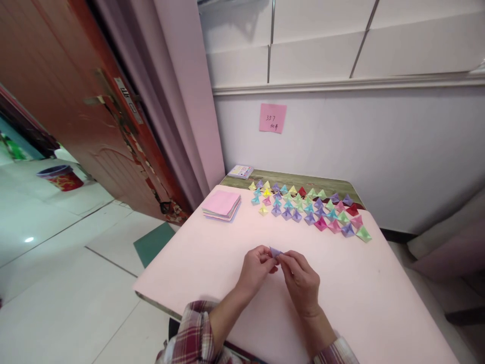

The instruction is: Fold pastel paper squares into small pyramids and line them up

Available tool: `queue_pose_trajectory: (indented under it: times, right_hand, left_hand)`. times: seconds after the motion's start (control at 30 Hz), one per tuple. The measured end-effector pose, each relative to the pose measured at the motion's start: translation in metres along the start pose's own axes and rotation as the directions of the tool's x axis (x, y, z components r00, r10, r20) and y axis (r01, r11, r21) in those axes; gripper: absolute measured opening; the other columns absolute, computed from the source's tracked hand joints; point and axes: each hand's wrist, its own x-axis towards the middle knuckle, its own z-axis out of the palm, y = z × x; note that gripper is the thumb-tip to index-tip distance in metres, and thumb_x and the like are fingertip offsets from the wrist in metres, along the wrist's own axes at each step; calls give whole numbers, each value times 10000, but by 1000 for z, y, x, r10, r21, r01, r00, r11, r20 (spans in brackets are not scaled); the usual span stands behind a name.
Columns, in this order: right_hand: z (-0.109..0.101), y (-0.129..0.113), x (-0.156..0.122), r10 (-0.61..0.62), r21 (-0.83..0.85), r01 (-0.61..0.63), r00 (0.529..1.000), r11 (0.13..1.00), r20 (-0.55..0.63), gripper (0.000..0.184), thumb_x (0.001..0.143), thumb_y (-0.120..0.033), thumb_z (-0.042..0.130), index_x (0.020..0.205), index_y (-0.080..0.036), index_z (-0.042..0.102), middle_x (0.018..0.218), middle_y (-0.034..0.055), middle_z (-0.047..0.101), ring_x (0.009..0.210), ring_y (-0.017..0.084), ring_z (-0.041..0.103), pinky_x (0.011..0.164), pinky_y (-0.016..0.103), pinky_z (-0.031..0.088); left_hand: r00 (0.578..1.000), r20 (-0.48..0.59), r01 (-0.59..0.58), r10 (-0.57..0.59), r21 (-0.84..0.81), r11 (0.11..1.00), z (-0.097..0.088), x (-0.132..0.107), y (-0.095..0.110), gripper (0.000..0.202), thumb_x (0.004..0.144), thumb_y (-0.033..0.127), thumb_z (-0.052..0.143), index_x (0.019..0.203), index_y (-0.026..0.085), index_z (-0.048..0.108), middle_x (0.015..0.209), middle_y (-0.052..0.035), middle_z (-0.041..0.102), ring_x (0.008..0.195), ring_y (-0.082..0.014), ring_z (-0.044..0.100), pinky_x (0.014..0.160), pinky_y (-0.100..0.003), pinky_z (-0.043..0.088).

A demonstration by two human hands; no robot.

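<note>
My left hand point(257, 268) and my right hand point(299, 278) meet above the pink table point(197, 273). Both pinch a small folded purple paper piece point(275, 251) between their fingertips, just above the tabletop. Beyond the hands lie several rows of folded paper shapes point(310, 207) in yellow, blue, green, purple, pink and red. A stack of square pastel paper sheets point(222, 206), pink on top, sits to the far left of the hands.
A small pack of paper point(240, 171) lies at the table's far left corner. A pink sticky note point(272, 118) is stuck on the white wall behind. A red-brown door point(76, 111) and a curtain point(182, 101) stand left. A green mat point(153, 242) lies on the tiled floor.
</note>
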Motion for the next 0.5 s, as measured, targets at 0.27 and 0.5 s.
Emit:
queue_pose_trajectory:
  times: [0.27, 0.5]
  right_hand:
    - [1, 1, -1, 23, 56, -28, 996, 998, 81, 151, 888, -222, 566, 913, -257, 711, 916, 36, 731, 825, 169, 691, 751, 254, 536]
    - [5, -2, -1, 348, 146, -364, 929, 920, 127, 233, 844, -382, 620, 1000, -208, 628, 830, 37, 720, 610, 145, 665, 537, 222, 499]
  left_hand:
    - [999, -13, -33, 32, -4, 999, -4, 2, -5, 281, 671, 363, 771, 754, 144, 616, 577, 11, 620, 561, -117, 595, 655, -278, 513]
    - [989, -44, -134, 140, 124, 983, -3, 2, -6, 131, 732, 262, 685, 768, 155, 618, 654, -8, 658, 636, -133, 614, 678, -267, 509]
